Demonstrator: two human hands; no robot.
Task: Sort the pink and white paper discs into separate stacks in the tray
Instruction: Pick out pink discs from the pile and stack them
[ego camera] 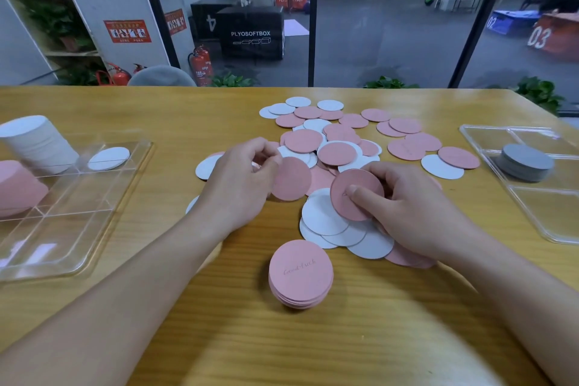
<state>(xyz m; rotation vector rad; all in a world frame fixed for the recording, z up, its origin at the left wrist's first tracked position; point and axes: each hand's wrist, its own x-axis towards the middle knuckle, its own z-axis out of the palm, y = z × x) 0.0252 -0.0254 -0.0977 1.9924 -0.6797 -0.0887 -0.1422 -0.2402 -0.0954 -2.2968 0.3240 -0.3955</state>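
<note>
Nearest the camera, a small stack of pink discs [300, 274] sits on the wooden table [360, 338], not yet in any tray. Just beyond it, the right hand [404, 207] pinches one pink disc [352, 194] between thumb and fingers, while the left hand [241, 178] curls its fingers on another pink disc [291, 178]. Farther out a large mixed heap of loose discs [338, 141] remains unsorted, and the clear tray [103, 197] at left already holds a tall white stack [37, 144] and a pink stack [17, 188], so the sorting looks perhaps half done.
</note>
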